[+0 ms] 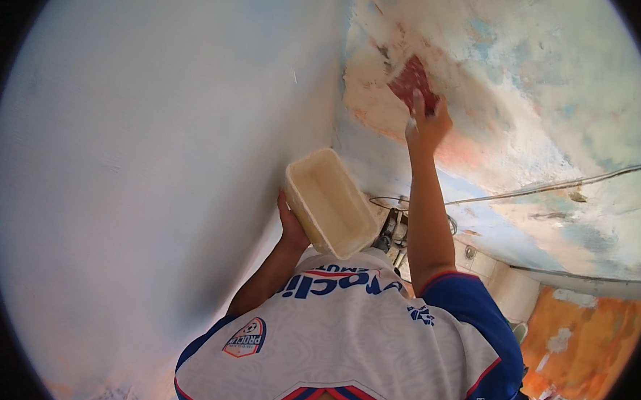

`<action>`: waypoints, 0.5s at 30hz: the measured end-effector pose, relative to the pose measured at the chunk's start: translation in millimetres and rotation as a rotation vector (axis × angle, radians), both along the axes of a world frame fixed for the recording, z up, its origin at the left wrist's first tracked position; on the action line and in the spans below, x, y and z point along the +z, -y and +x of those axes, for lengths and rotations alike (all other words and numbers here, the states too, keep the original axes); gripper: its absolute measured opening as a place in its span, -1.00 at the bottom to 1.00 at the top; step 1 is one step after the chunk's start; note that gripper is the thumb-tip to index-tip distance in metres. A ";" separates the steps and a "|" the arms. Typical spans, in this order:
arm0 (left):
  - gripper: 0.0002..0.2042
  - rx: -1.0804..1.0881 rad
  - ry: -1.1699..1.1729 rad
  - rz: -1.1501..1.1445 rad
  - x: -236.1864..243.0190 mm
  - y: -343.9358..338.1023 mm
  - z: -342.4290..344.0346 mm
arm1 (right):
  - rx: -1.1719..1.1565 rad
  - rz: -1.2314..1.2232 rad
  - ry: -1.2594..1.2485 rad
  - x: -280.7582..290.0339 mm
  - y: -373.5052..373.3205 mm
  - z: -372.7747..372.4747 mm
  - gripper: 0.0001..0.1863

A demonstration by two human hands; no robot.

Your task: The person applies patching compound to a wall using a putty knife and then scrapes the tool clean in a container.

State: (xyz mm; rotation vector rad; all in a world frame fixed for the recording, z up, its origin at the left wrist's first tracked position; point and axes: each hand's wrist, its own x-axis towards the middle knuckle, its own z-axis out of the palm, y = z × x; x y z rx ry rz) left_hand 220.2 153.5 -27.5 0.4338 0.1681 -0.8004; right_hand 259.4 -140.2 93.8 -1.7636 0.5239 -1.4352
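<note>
Nearest to view spread my white, blue-sleeved shirt (pixel 361 332); beyond it, my left grip (pixel 292 224) was clamped on the left side of a cream tub (pixel 348 189), while my right grip (pixel 427 126) was closed around a red scraper (pixel 413 78) close to the patchy wall (pixel 551 96).

Tub (pixel 338 207) left of scraper (pixel 414 78)

The person wears a white football jersey (pixel 371 347) with a faint tonal pattern. Around its middle sit bold blue lettering (pixel 334 284) at twelve o'clock, a small blue emblem (pixel 422 315) at two, a red-edged shield crest (pixel 245 337) at nine and a red-and-blue V-collar (pixel 350 394) at six. The right sleeve (pixel 467 305), at three, is blue with a red cuff (pixel 439 279).
</note>
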 end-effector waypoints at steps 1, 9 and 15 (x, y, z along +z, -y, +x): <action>-0.22 -0.005 0.019 -0.004 -2.2 -1.0 -0.6 | 0.059 0.015 -0.082 -1.9 -5.1 -7.1 -0.73; -0.22 -0.069 0.020 0.020 -11.8 1.1 -2.1 | 0.055 -0.204 -0.281 -12.3 8.9 37.4 -0.71; -0.20 -0.007 0.000 0.031 -12.4 0.1 1.9 | 0.024 0.199 -0.172 -30.5 6.5 -31.9 -0.76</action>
